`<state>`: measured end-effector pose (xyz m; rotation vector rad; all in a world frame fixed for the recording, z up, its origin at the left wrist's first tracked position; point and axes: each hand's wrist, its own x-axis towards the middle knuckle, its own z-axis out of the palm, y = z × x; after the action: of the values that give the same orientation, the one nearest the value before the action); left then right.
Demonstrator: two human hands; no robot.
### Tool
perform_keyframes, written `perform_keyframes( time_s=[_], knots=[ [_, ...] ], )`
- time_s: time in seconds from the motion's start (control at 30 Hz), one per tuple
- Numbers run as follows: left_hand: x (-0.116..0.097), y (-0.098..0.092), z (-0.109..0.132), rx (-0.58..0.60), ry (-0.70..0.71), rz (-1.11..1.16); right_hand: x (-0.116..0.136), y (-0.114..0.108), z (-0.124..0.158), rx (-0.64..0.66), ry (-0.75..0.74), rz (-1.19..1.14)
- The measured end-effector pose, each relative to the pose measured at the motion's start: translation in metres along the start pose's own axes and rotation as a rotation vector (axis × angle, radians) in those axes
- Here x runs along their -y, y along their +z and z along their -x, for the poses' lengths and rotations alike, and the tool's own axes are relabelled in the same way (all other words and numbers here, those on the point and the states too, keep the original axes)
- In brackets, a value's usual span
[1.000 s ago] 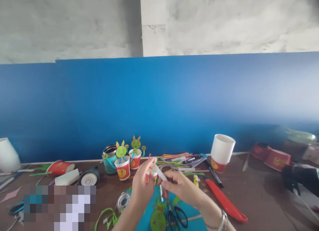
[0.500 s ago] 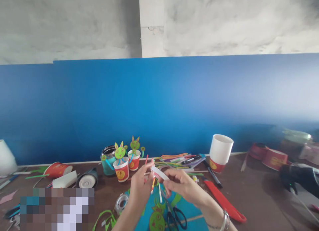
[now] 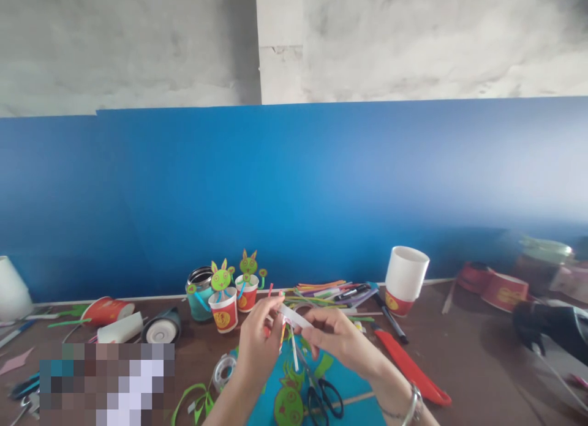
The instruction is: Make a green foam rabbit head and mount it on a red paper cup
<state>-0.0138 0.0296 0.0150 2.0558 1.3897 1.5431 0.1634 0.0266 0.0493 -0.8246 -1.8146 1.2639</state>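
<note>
A short white strip (image 3: 295,317) is stretched between my two hands. My left hand (image 3: 261,340) pinches its left end between thumb and fingers, and my right hand (image 3: 337,337) pinches its right end. Thin straws or sticks hang down just under the strip; which fingers touch them I cannot tell. Below my hands lies a blue sheet (image 3: 356,383) with a green paper rabbit face (image 3: 289,406) and dark-handled scissors (image 3: 324,401) on it. A tape roll (image 3: 225,372) sits left of my left wrist.
Two red-and-white cups (image 3: 223,313) with green rabbit figures stand behind left, beside a teal bottle (image 3: 198,300). White stacked cups (image 3: 406,279), markers and a red cutter-like tool (image 3: 413,368) lie right. Colored strips (image 3: 321,294) are behind my hands.
The white strip has tilted slightly between my fingers and looks flatter. Both hands keep nearly the same place and grip. The view has shifted very slightly.
</note>
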Motion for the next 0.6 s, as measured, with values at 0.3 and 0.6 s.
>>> perform_keyframes(
  time_s=[0.3, 0.6],
  knots=[
    [0.003, 0.0, 0.002, 0.05, -0.064, 0.096, 0.0, -0.001, 0.002, 0.01, 0.005, -0.058],
    [-0.004, 0.003, 0.003, 0.103, 0.156, 0.018, -0.007, -0.003, -0.002, -0.025, 0.055, 0.039]
  ],
)
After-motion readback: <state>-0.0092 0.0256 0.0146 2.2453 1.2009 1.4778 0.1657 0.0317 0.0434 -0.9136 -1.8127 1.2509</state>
